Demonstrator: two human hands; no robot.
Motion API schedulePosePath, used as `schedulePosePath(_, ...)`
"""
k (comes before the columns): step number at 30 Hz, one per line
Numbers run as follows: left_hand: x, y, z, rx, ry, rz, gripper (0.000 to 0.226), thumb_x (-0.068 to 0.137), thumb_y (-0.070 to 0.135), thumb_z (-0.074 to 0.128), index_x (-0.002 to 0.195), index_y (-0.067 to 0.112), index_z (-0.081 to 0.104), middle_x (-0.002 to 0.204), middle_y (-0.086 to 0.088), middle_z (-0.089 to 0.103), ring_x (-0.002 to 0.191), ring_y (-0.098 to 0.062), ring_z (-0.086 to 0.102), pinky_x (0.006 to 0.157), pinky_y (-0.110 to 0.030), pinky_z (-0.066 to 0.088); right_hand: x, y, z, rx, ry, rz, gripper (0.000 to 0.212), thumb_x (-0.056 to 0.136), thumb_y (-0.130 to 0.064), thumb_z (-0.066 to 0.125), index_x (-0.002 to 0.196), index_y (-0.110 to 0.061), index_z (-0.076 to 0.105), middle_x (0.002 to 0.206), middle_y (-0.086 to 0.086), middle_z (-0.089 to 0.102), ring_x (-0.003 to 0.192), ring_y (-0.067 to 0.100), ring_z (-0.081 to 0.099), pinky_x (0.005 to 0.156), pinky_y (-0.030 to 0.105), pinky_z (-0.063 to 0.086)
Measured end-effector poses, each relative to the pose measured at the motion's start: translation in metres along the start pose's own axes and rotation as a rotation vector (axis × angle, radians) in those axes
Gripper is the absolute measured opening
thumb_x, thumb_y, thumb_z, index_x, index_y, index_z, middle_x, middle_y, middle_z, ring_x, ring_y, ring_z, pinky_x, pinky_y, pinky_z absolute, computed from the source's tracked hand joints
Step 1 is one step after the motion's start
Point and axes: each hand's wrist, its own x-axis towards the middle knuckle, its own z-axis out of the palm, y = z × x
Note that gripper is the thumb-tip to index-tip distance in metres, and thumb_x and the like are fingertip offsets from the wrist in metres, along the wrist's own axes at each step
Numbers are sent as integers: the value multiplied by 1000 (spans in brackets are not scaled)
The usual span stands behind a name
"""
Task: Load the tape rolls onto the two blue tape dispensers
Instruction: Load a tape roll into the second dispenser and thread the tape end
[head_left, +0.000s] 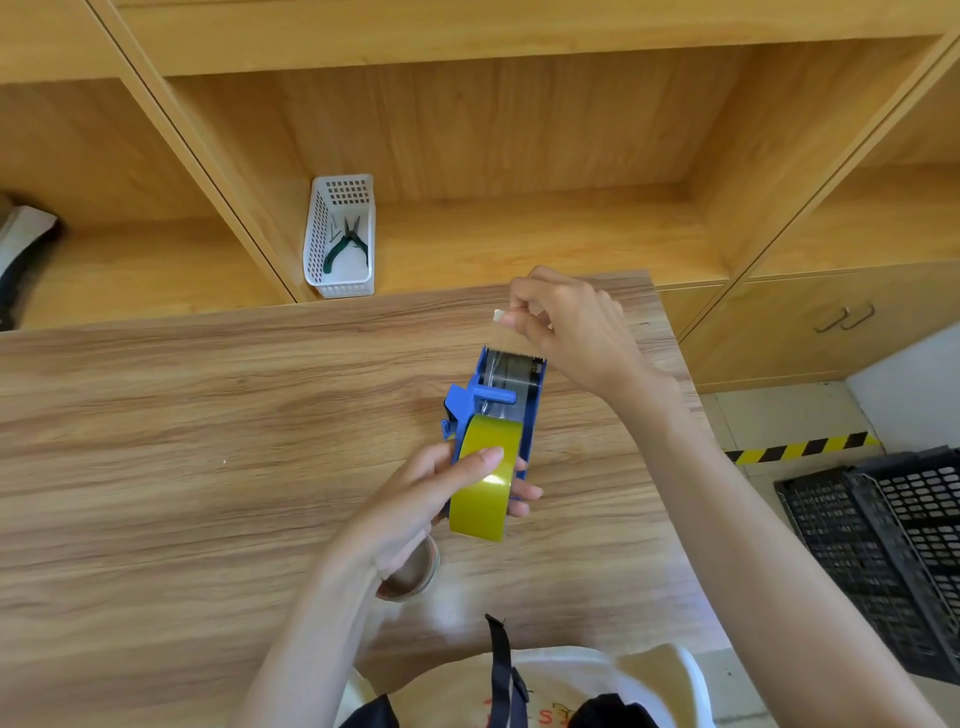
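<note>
A blue tape dispenser (470, 400) is held above the wooden table (208, 441), with a yellow-green tape roll (485, 486) seated in it. My left hand (415, 499) grips the dispenser's rear, thumb across the roll. My right hand (566, 322) pinches the clear tape end (500, 318) just beyond the dispenser's toothed front. A strip of tape runs from the roll over the front roller up to those fingers. Another tape roll (415, 571) lies on the table under my left wrist, mostly hidden. Only one dispenser is in view.
A white perforated basket (340, 208) holding green-handled pliers (345, 249) stands on the shelf behind the table. Black plastic crates (883, 545) sit on the floor at the right, by yellow-black floor tape (800, 449). Wooden cabinets line the back.
</note>
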Motion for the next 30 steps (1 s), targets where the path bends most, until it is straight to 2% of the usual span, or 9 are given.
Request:
schedulePosePath(4, -3, -5, 1, -34, -24, 1, 39, 91, 32, 57, 115, 3, 67, 106, -22, 75, 93, -30, 72, 90, -45, 53, 2, 1, -4, 28, -52, 16, 31, 97, -48, 55, 78, -24, 47, 83, -8, 62, 74, 23, 59, 70, 36, 49)
schedulePosePath(7, -1, -6, 4, -40, -1, 14, 41, 90, 35, 55, 111, 3, 69, 91, -19, 76, 83, -26, 73, 77, -36, 57, 5, 5, -7, 61, -100, 52, 34, 96, -49, 55, 78, -22, 49, 76, -3, 68, 74, 22, 63, 72, 35, 50)
schedulePosePath(10, -1, -3, 10, -44, 53, 14, 48, 90, 46, 54, 102, 2, 69, 70, -14, 71, 66, -20, 69, 62, -26, 55, 9, 11, -8, 65, -145, 99, 29, 97, -40, 56, 77, -20, 50, 71, -4, 63, 70, 19, 56, 68, 34, 43)
schedulePosePath(12, 0, -3, 12, -18, 108, 44, 54, 86, 53, 46, 94, 6, 71, 61, -12, 68, 58, -18, 65, 58, -23, 52, 12, 16, -5, 119, -194, 124, 29, 95, -37, 57, 73, -20, 50, 69, -2, 59, 67, 17, 50, 66, 34, 41)
schedulePosePath(15, 2, -7, 12, 6, 199, 103, 53, 90, 57, 51, 83, 10, 73, 53, -9, 65, 50, -17, 60, 56, -22, 49, 14, 23, 0, 191, -237, 161, 29, 93, -29, 59, 66, -21, 49, 63, -6, 54, 62, 11, 45, 67, 34, 39)
schedulePosePath(21, 4, -14, 12, -40, 297, 199, 60, 77, 63, 52, 78, 6, 73, 44, -8, 58, 43, -19, 54, 68, -30, 53, 4, 22, 1, 674, -358, 271, 45, 98, -22, 61, 59, -15, 40, 55, -4, 38, 48, 4, 31, 52, 16, 29)
schedulePosePath(23, 5, -15, 12, -39, 298, 215, 63, 77, 62, 52, 80, 3, 72, 43, -7, 57, 42, -19, 53, 69, -33, 52, 0, 24, 4, 759, -405, 365, 41, 98, -26, 61, 62, -16, 44, 58, -6, 41, 53, 6, 35, 53, 19, 28)
schedulePosePath(26, 5, -17, 12, -43, 303, 227, 59, 78, 59, 55, 81, 2, 73, 43, -5, 57, 42, -18, 51, 70, -32, 51, -7, 29, 13, 826, -471, 538, 23, 97, -34, 59, 82, -18, 64, 69, -7, 54, 63, 8, 45, 60, 21, 36)
schedulePosePath(30, 6, -19, 13, -40, 311, 245, 54, 81, 54, 58, 81, 3, 74, 42, -5, 56, 44, -19, 51, 67, -28, 52, -16, 29, 31, 1117, -514, 687, 21, 100, -24, 49, 90, -16, 66, 77, -1, 57, 71, 12, 49, 65, 26, 38)
